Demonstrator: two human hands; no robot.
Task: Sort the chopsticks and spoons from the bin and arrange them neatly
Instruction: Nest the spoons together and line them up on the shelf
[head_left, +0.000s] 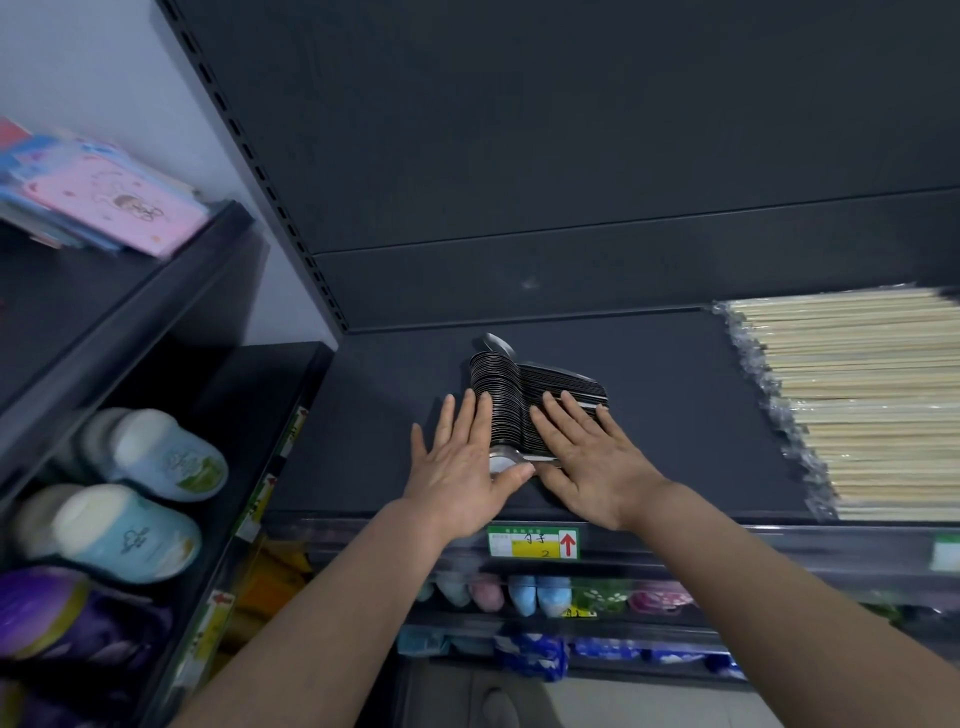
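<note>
Centre of frame: a tight row of dark metal spoons (511, 395) is sitting on the dark shelf (675, 415), bowls nested toward the left and handles fanning right. One shinier spoon is lying at the near end of the row, and another is tipping up at the far end.

Left hand (462, 467) – fingers are lying straight and flat along the left side of the bowls, with the thumb touching the near shiny spoon. It is gripping nothing.

Right hand (587, 457) – it is resting palm down with fingers spread over the handles, pressing against the row from the right and gripping nothing. The two hands are nearly meeting at the near end of the row.

Right of frame: clear-wrapped packs of pale chopsticks (852, 395) are lying stacked flat on the same shelf, well apart from the spoons.

Below the hands, a green and yellow price label (532, 542) with a red arrow is sitting on the shelf edge.

Lower left: blue slippers (150, 457) are sitting on a neighbouring rack. Upper left: pink flat packets (114, 202) are lying blurred on a higher shelf.
</note>
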